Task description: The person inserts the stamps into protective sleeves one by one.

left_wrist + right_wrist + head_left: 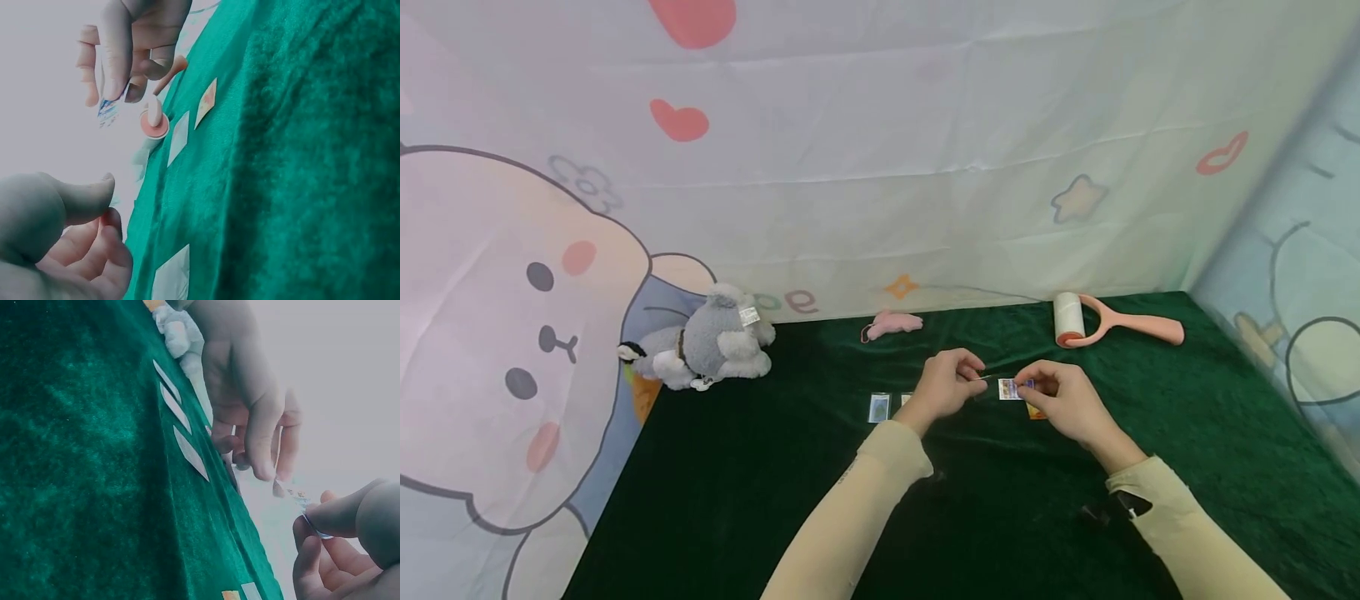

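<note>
My right hand [1063,400] pinches a small printed card [109,112] between thumb and fingers, above the green cloth. To its left, my left hand [946,383] has thumb and forefinger pinched together on a thin pale piece [985,377], seen nearly edge-on. In the right wrist view the left fingertips [265,472] come close to the edge of the held card. Below the right hand lie a white printed card [1009,389] and an orange card [1037,412]. A pale blue card [879,407] lies left of the left hand, with another card [906,398] partly hidden by it.
A grey plush toy [718,337] lies at the back left of the green cloth [760,483]. Near the back edge is a small pink toy [895,323]. A lint roller [1120,323] with a pink handle lies at the back right. Printed curtains hang behind.
</note>
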A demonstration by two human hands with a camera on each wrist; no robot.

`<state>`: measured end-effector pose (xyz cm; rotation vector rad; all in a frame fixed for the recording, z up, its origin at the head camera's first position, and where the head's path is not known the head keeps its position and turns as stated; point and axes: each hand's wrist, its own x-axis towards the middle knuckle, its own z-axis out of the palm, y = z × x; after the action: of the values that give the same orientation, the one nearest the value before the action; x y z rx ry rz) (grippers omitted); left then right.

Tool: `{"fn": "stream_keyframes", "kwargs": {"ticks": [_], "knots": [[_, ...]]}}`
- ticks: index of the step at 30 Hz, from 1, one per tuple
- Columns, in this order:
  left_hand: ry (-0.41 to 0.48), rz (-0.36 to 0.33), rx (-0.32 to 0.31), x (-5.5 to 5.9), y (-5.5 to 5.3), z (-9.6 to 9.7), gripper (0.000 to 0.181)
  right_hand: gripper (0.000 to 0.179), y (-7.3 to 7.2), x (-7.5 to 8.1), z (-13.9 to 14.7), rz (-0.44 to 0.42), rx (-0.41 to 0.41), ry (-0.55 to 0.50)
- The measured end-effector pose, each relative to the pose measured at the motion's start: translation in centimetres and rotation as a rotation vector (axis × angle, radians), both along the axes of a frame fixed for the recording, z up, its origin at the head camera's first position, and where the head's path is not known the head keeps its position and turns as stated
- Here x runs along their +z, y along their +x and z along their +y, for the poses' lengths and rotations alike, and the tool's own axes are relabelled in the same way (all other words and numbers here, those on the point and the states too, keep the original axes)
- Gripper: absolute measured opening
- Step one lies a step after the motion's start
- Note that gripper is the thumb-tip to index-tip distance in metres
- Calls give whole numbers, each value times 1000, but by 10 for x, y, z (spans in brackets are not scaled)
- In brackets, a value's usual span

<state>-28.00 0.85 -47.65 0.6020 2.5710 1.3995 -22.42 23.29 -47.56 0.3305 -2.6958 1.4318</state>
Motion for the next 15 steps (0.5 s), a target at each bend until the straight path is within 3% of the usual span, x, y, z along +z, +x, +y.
{"fn": "stream_keyframes", "kwargs": {"ticks": [5, 15], "knots": [[-32, -5, -52, 2, 2, -6, 21, 9, 0, 3, -1, 12, 4, -1], [23, -3, -30, -3, 2, -18, 19, 10, -3, 4, -3, 24, -15, -12]]}}
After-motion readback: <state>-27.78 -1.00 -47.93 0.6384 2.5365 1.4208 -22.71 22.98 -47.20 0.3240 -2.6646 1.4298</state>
